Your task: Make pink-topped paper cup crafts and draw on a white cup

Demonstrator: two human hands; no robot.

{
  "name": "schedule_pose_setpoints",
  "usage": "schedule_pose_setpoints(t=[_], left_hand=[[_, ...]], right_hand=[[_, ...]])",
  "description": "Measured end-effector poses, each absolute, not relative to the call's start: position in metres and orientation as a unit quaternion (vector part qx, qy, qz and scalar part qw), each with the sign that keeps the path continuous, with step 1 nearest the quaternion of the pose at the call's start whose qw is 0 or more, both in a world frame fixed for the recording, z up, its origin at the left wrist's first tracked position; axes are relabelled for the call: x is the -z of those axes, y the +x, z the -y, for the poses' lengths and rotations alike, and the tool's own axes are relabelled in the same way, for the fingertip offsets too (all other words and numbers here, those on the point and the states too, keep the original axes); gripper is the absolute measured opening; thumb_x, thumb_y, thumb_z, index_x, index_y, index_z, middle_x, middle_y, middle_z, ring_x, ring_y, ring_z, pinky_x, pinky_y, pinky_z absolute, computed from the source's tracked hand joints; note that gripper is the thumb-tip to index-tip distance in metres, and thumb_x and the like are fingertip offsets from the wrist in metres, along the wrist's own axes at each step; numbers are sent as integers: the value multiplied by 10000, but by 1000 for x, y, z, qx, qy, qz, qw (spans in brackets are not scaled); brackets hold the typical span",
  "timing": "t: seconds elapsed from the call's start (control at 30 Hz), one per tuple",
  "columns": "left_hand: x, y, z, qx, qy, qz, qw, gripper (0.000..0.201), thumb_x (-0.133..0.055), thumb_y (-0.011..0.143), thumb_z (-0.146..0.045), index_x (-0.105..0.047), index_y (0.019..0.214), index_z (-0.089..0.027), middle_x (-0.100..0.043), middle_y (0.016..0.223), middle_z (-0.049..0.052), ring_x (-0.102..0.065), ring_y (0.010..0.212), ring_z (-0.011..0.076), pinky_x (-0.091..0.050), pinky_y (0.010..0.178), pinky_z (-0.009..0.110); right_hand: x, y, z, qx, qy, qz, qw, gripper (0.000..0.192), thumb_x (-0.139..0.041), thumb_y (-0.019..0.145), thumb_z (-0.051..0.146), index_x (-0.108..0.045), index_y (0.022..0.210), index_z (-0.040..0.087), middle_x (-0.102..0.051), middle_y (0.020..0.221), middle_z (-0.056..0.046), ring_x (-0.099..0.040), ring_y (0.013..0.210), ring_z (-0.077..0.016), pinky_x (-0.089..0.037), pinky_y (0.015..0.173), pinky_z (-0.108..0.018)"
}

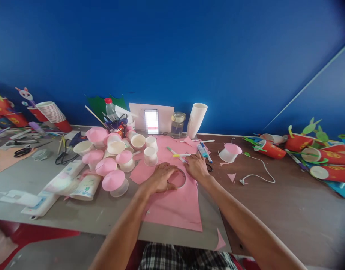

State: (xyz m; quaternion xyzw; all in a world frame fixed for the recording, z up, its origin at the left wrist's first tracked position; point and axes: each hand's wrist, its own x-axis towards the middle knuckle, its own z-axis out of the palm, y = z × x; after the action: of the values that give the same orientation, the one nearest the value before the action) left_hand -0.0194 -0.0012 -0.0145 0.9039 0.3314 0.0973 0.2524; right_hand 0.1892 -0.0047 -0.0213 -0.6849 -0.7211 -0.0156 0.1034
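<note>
Near the table edge [172,234], a pink paper sheet [175,204] lies flat with bare room around. The left hand [160,177] presses a ring [181,184] onto it; the right hand [196,167] grasps a marker [176,154]. Beyond, cups [116,157] crowd against the blue wall [172,48].

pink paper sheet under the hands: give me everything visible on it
The pink paper sheet is thin craft paper, lying flat across the seam between the grey table and the brown table. Its near edge is straight; its left and right sides are cut ragged. The left hand presses a ring onto it, and the right hand rests beside that. White paper cups and markers sit on its far end. Pink scraps lie nearby.
</note>
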Motion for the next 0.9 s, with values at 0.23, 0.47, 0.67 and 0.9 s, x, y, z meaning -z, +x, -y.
schedule_pose_setpoints(t=[0.23, 0.47, 0.67, 0.9], left_hand=[[18, -20, -1, -102, 901, -325, 269, 724, -759, 680, -408, -483, 1336, -280, -517, 1389, 39, -343, 1317, 338, -296, 1093, 470], [12, -19, -1, -94, 890, -341, 287, 739, -758, 676, -462, -499, 1339, -263, -492, 1421, 60, -311, 1363, 359, -267, 1126, 496], [14, -22, -2, -90, 888, -338, 298, 716, -758, 685, -459, -518, 1331, -263, -443, 1466, 69, -266, 1402, 347, -227, 1151, 533], [22, -25, -4, -142, 866, -333, 344, 553, -658, 784, -473, -556, 1291, -279, -433, 1477, 50, -204, 1435, 338, -257, 1140, 544]], right_hand=[[33, 189, 6, 30, -688, 712, 137, 246, -473, 911, 254, -690, 990, 169, -687, 1018, -116, -542, 1012, -281, -327, 889, -376], [35, 195, 10, 34, -692, 688, 214, 256, -433, 922, 217, -668, 1014, 180, -658, 1016, -112, -530, 984, -279, -353, 872, -391], [30, 206, 11, -113, -638, 604, 464, 144, -481, 830, 180, -623, 809, 189, -621, 920, -109, -540, 948, -269, -403, 836, -391], [21, 209, 21, -280, -602, 510, 547, 186, -517, 830, 358, -611, 838, 198, -543, 614, 18, -464, 501, -128, -367, 469, -254]])
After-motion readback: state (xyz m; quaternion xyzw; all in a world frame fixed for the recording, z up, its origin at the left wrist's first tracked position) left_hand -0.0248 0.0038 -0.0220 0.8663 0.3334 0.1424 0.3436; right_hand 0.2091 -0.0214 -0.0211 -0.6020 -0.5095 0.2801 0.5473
